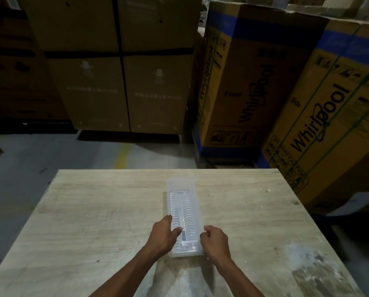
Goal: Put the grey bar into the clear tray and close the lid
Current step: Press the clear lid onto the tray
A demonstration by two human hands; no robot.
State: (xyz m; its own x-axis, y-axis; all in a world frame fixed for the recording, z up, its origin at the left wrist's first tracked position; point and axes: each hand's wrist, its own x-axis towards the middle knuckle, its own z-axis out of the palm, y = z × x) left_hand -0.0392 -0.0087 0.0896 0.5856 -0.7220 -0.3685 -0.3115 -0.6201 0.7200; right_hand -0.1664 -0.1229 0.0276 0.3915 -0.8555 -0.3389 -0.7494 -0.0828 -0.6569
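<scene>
Closing step, by the look of it: clear tray (182, 213) between both hands on table (93, 211). Left hand (163, 234) clamped on tray's edge, right hand (214, 239) pinching opposite rim. Grey bar (183, 221) seems inside. Next: press lid down evenly.

A pale wood-grain counter (97, 211), scuffed whitish toward its near right corner, carries one thing: a long clear tray (182, 202) lying lengthwise at its middle, ribbed inside.

Two bare forearms and hands (200, 237), no sleeves, gloves, rings or watch visible.
</scene>
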